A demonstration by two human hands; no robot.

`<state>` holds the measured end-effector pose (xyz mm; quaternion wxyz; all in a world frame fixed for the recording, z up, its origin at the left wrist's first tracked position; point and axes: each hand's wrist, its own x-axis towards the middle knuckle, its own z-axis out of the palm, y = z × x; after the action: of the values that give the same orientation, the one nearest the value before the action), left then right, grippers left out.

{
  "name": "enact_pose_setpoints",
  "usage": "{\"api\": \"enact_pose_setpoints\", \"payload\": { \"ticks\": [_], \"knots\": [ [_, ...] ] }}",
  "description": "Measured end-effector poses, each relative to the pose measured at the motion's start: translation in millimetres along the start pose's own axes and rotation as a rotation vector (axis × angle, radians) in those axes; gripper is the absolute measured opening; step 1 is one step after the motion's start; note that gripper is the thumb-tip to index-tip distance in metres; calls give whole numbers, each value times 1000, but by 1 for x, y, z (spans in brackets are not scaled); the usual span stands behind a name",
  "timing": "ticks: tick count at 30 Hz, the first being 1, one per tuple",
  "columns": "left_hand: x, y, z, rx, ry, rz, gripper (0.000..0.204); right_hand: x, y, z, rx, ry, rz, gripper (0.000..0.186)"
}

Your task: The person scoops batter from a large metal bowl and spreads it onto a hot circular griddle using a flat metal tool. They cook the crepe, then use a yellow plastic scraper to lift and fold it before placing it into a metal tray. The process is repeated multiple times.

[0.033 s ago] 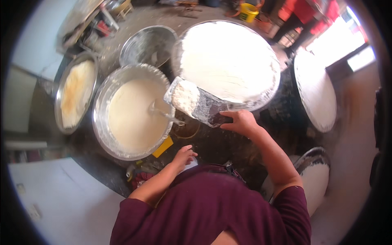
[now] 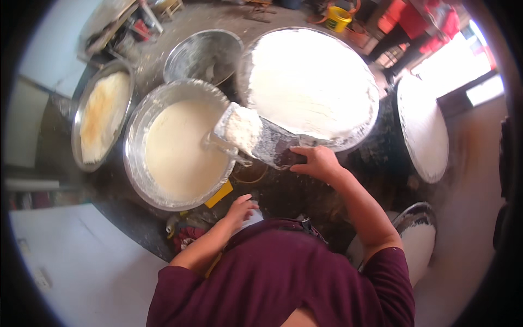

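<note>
In my right hand (image 2: 321,166) I grip a flat, dark, flour-dusted scoop (image 2: 272,143), with a lumpy white mass (image 2: 242,129) on its far end. That end hangs over the right rim of a metal basin of pale batter (image 2: 180,152), covering part of a metal utensil (image 2: 237,157) that sits in it. Beyond the scoop lies a wide round pan of white material (image 2: 310,82). My left hand (image 2: 238,212) is low by my waist, fingers loosely bent and apart, beside a pale object (image 2: 253,215) I cannot make out.
An oval pan with browned white content (image 2: 101,117) stands left, a metal bowl (image 2: 199,54) behind. White-topped containers (image 2: 422,131) (image 2: 417,245) are on the right. A yellow object (image 2: 218,194) is under the basin. A person in red (image 2: 411,22) stands beyond, near a yellow bucket (image 2: 338,20).
The scoop has shifted slightly left and now covers more of the metal utensil in the batter basin. The pans' places in the picture have shifted slightly as the view moved.
</note>
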<state>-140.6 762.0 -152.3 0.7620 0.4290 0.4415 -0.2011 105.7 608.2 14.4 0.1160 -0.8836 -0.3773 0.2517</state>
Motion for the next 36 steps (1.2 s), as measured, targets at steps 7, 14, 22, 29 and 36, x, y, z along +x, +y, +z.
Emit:
{"api": "enact_pose_setpoints", "payload": {
  "ticks": [7, 14, 22, 29, 36],
  "knots": [
    [8, -50, -126, -422, 256, -65, 51, 94, -122, 75, 502, -79, -306, 57],
    [68, -117, -179, -602, 331, -192, 26, 90, -180, 158, 1462, -872, 446, 33],
    [161, -170, -206, -725, 528, -64, 21, 84, -159, 202, 525, -1074, 465, 38],
    [186, -172, -206, -796, 543, -137, 19, 69, -114, 192, 388, -874, 376, 45],
    [176, -183, -193, -844, 426, -189, 17, 53, -86, 200, 244, -735, 249, 35]
  ]
}}
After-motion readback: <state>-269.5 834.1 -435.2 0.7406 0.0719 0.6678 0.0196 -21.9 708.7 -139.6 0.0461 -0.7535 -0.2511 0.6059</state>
